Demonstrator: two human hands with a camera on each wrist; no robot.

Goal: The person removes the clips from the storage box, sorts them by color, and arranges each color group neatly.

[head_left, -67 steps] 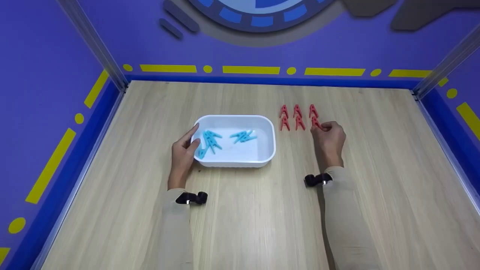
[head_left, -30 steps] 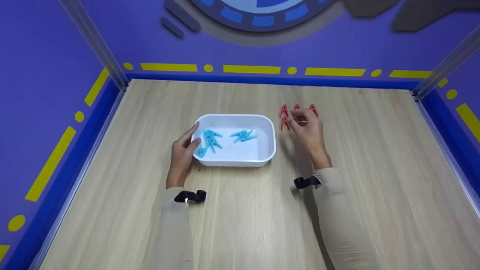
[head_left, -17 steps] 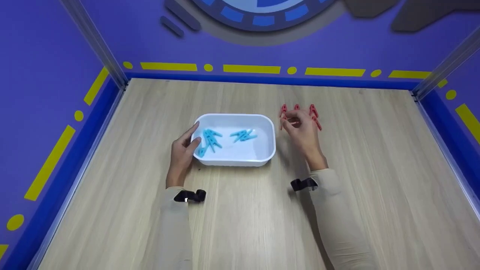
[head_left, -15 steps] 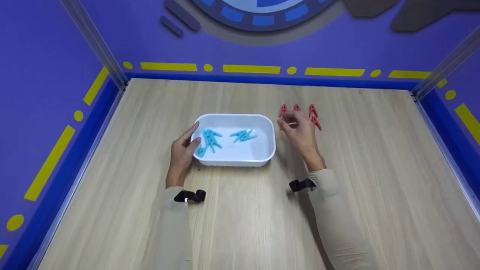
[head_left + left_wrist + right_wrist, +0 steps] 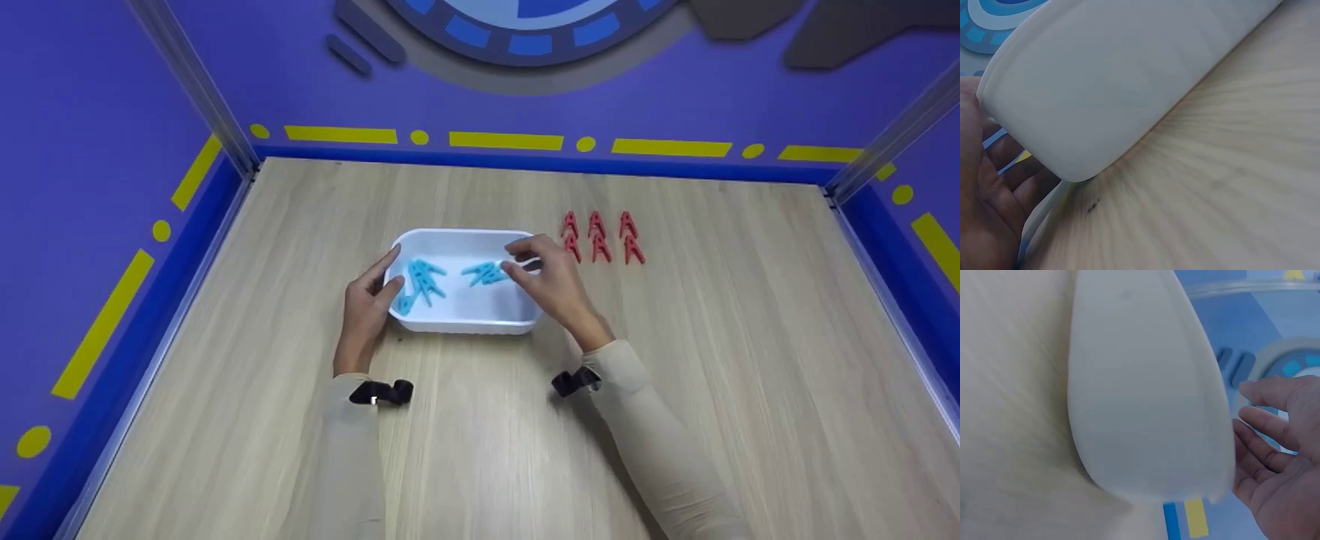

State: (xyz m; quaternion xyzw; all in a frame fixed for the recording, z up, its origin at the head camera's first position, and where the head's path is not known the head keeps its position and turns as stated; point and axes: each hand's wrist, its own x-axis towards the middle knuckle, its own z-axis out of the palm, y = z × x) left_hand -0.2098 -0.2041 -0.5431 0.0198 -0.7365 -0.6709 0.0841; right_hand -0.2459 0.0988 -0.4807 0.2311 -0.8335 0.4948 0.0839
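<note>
Wood tabletop, purple walls w/ yellow dashes. Six red pegs sit right of your white tray — left hand on its rim, right hand above it, fingers relaxed, nothing held.

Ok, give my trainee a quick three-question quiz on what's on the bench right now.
1. How many red clothespins lie in the grid right of the white tub?
2. True or false: the left hand touches the tub's left end.
3. The right hand is over: A) the red clothespins, B) the tub's right side, C) bare table.

Key: 1. Six, in two rows of three. 2. True. 3. B, near the blue clothespins inside.
</note>
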